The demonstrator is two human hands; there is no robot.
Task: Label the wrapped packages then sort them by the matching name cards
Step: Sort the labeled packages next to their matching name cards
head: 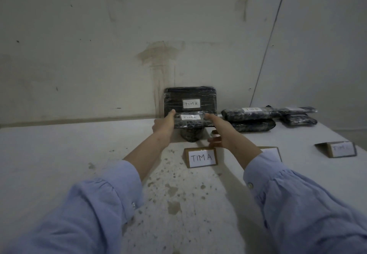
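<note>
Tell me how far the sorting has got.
Done: a TIMA-labelled package leans on the wall behind the TIMA name card. In hand: left hand and right hand hold a second TIMA package there. Possibly left: the stacked packages on the right; their labels are unreadable.

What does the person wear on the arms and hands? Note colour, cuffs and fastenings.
Both arms wear light blue long sleeves: the left sleeve and right sleeve each gather into a cuff closed by a small pale button. The left hand and right hand are bare: no gloves, rings or watch show.
</note>
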